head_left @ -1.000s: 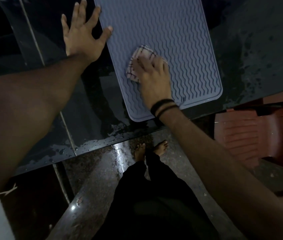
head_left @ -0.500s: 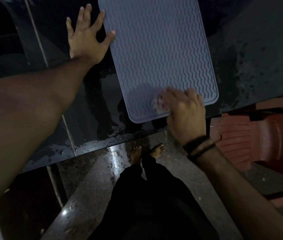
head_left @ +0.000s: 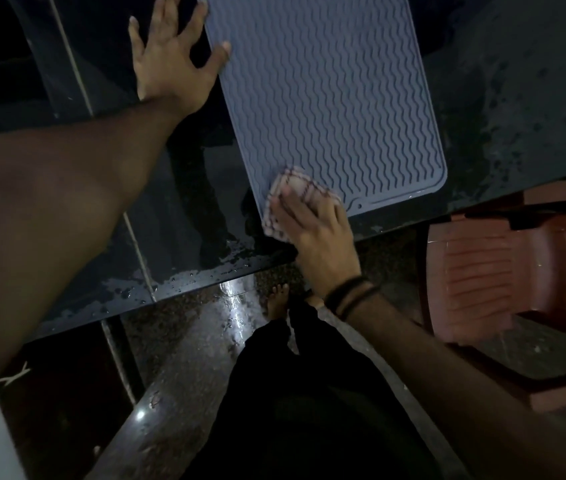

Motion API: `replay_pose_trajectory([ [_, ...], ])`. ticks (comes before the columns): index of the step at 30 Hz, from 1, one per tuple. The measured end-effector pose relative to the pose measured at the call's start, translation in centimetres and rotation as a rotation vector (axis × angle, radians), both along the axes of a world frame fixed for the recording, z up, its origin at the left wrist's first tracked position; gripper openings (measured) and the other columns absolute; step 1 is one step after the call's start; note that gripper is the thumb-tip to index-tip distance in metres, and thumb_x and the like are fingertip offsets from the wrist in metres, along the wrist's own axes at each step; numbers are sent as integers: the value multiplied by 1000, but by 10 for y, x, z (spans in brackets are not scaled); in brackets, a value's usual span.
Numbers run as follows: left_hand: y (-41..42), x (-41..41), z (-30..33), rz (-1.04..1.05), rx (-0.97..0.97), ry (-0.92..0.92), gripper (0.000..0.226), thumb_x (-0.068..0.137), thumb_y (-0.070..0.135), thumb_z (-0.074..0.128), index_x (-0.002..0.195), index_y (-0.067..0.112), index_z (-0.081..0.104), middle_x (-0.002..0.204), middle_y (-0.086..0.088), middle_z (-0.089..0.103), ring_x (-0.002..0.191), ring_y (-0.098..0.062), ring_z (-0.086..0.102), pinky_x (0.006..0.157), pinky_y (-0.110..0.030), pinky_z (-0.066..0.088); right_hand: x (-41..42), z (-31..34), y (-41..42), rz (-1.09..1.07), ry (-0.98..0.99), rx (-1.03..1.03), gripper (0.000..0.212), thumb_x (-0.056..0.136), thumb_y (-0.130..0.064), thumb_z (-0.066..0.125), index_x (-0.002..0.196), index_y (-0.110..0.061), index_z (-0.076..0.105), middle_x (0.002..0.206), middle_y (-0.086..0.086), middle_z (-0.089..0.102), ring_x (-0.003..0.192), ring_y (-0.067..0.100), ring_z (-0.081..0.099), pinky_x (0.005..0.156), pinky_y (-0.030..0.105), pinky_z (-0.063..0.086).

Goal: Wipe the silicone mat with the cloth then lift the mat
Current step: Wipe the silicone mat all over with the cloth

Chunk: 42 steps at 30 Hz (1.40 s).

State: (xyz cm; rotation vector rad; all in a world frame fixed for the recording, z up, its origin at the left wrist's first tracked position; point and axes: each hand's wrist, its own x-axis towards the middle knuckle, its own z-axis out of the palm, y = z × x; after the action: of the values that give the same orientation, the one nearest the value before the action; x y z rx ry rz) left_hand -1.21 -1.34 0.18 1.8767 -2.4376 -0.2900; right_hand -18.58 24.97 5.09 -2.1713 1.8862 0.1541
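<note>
1. A person leans over a dark, wet bench where a grey silicone mat lies flat, its long axis running away from the body and tilted slightly to the left, its near right corner close to the bench edge.
2. The right hand covers the mat's near left corner, pressing a checked cloth flat under extended fingers; the fingers lie nearly straight and close together, pinning the cloth rather than gripping it, and part of the cloth spills off the mat onto the bench.
3. The left hand rests on the bench just beside the mat's left edge, fingers spread wide and holding nothing, with the thumb touching that edge as if to steady it.
4. The wipe looks unfinished; the lift has not begun, and the left hand sits nearer the long edge for it.
5. A red plastic chair stands at right.
</note>
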Motion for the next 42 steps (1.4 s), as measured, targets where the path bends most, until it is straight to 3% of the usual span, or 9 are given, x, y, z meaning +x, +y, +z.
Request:
replay_pose_trajectory([
  [8, 1, 0, -1, -6, -4, 17, 78, 96, 79, 18, 162, 38, 21, 172, -3, 9, 159, -20, 4, 126, -55, 0, -44, 43, 26, -55, 69, 28, 48, 77, -19, 42, 121, -23, 61, 128, -1, 59, 98, 28, 44, 78, 39, 37],
  [12, 2, 1, 0, -4, -5, 22, 79, 95, 80, 18, 162, 38, 21, 172, -2, 10, 159, -20, 5, 127, -54, -1, -40, 57, -16, -270, -2, -199, 40, 86, -17, 38, 116, -25, 62, 126, -7, 61, 95, 26, 45, 74, 36, 31],
  [14, 1, 0, -1, 0, -8, 18, 79, 95, 81, 18, 162, 39, 21, 172, -2, 9, 159, -20, 5, 127, -54, -1, -18, 46, -38, -233, -70, -261, 46, 83, -10, 38, 120, -23, 62, 127, -5, 61, 99, 28, 47, 78, 37, 34],
  [18, 0, 1, -2, -3, -8, 15, 79, 95, 81, 18, 162, 39, 20, 172, -2, 9, 159, -20, 5, 127, -54, -1, 15, 3, -26, 28, -11, -49, 57, 78, -7, 44, 132, -21, 53, 136, 1, 53, 108, 32, 45, 88, 45, 36],
  [21, -1, 0, -1, -6, -8, 13, 77, 96, 80, 19, 161, 40, 22, 172, -2, 11, 159, -21, 6, 127, -53, -1, 2, -3, -1, -20, -57, 18, 62, 76, -4, 36, 133, -23, 53, 138, -3, 52, 102, 31, 44, 87, 44, 38],
  [27, -2, 1, -2, -4, -9, 8, 78, 96, 80, 17, 162, 39, 19, 172, -3, 9, 159, -21, 4, 126, -55, 0, -24, 19, 41, -19, -83, 29, 46, 77, -16, 48, 119, -26, 65, 127, -7, 61, 98, 29, 48, 82, 40, 39],
  [32, -2, 0, -3, -3, -7, 16, 78, 95, 81, 18, 162, 39, 19, 172, -3, 10, 159, -21, 6, 126, -56, 0, -51, 48, 5, -224, -52, -196, 48, 76, -6, 54, 119, -26, 63, 124, -8, 62, 89, 24, 42, 70, 34, 30],
  [37, -1, 1, -3, -1, -13, 23, 81, 94, 82, 17, 162, 38, 23, 172, -1, 11, 159, -20, 6, 126, -55, 0, -44, 12, -29, -150, 70, -84, 55, 75, -1, 56, 126, -22, 59, 132, -1, 58, 103, 32, 48, 85, 42, 37],
  [42, 1, -2, 0, 5, -18, 14, 79, 95, 81, 18, 161, 39, 22, 171, -1, 13, 159, -20, 8, 127, -54, 0, -59, 16, 18, -114, 106, 68, 62, 76, -29, 28, 131, -19, 54, 133, 3, 54, 101, 34, 47, 87, 46, 38],
])
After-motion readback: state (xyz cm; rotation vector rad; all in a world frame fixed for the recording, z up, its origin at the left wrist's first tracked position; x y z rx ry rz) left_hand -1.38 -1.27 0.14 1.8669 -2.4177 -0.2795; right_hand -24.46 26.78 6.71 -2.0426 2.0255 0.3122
